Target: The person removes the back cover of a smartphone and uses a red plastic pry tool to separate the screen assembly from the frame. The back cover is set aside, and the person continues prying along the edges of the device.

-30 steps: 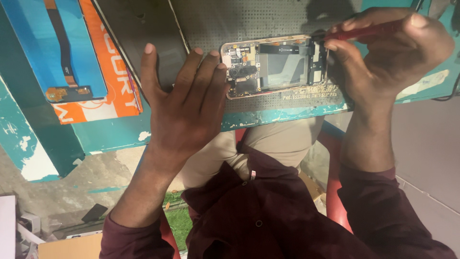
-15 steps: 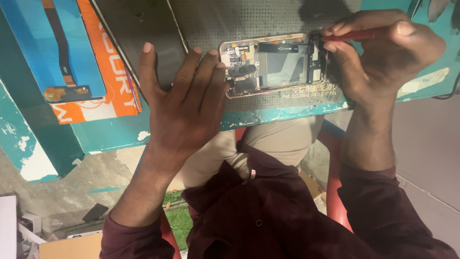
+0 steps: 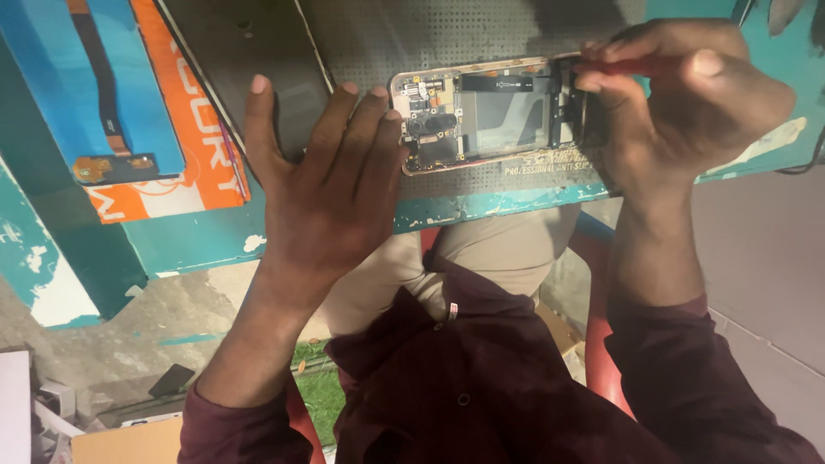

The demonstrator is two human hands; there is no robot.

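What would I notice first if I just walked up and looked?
Probably the opened phone with its insides showing, lying on the grey mat at the table's edge. The left hand lies flat beside it with fingertips against its end, and the right hand pinches a red-handled tool at the other end.

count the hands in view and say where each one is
2. The left hand lies flat on the table, fingertips against the opened phone. The right hand grips a red-handled tool at the phone's far end. No other hands show.
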